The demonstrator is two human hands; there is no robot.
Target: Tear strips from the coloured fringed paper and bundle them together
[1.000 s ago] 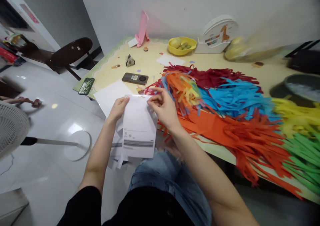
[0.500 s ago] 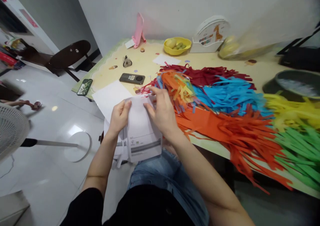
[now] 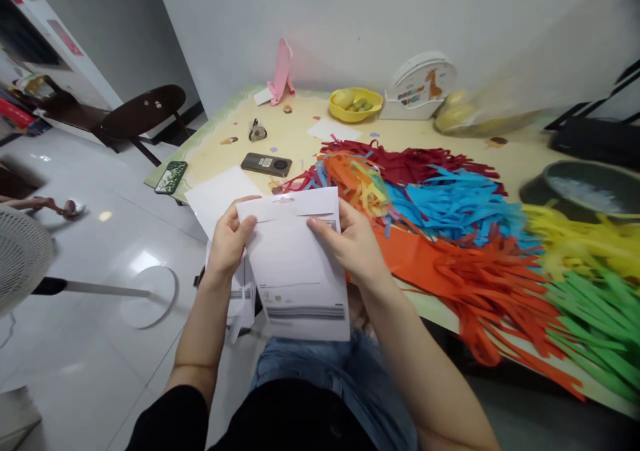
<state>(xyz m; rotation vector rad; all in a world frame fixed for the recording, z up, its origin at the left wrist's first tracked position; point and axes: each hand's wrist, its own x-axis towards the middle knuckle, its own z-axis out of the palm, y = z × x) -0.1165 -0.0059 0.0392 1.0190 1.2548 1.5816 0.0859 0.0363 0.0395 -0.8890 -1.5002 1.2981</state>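
My left hand [image 3: 231,238] and my right hand [image 3: 353,241] hold a white paper packet [image 3: 295,258] upright above my lap. My left thumb presses on its upper left corner and my right thumb on its upper right side, with the other fingers behind it. Along the top runs a flap with a small hang hole, and slits show below it. Grey printed bands and small marks lie near the bottom. Beneath and left of it are more white printed papers [image 3: 239,304], partly hidden. A white sheet [image 3: 215,201] rests on the table edge beyond my left hand.
Orange strips [image 3: 450,271], blue strips [image 3: 460,194], dark red strips [image 3: 400,158], yellow strips [image 3: 585,238] and green strips [image 3: 595,324] cover the table's right side. Behind are a phone [image 3: 267,164], another phone [image 3: 171,177] and a yellow fruit bowl [image 3: 356,113]. A fan [image 3: 23,258] stands left.
The packet has spread wider, and its top flap with the hang hole now shows. My right hand has moved from the packet's top to its right side, farther from my left hand.
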